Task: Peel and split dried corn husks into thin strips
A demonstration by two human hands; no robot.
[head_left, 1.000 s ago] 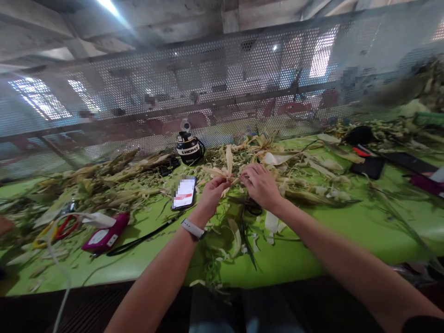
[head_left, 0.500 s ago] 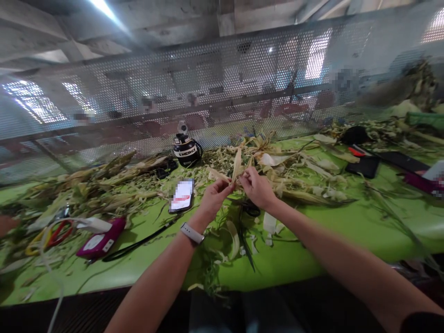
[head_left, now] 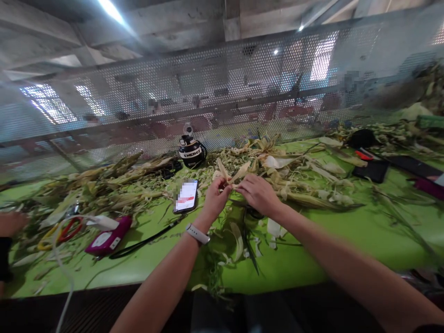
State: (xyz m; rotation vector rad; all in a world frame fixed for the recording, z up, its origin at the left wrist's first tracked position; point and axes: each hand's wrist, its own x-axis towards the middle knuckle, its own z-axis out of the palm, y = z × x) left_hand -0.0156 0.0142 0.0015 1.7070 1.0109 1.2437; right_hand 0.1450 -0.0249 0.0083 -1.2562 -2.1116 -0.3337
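My left hand [head_left: 217, 196], with a pale watch strap at the wrist, pinches pale corn husk strips [head_left: 240, 171] between thumb and fingers. Close beside it, my right hand [head_left: 258, 194] has its fingers closed on the same husk, just above the green table [head_left: 305, 231]. The husk pieces stick up and out past my fingertips; the exact grip is partly hidden. A heap of husk scraps [head_left: 239, 155] lies behind the hands. Left of my left hand lies a phone [head_left: 186, 196] with a lit screen.
A black bottle [head_left: 192, 152] stands behind the phone. On the left are a magenta device [head_left: 109, 238] with a white cable, red-and-yellow-handled scissors [head_left: 71, 230] and another person's hand [head_left: 13, 224]. A perforated metal screen [head_left: 243, 101] runs along the back. Dark phones [head_left: 371, 171] lie at right.
The husk strips between my hands have tilted and spread apart. My right hand has turned lower over the husk. The view shifted slightly, and more of the other person's hand shows at left.
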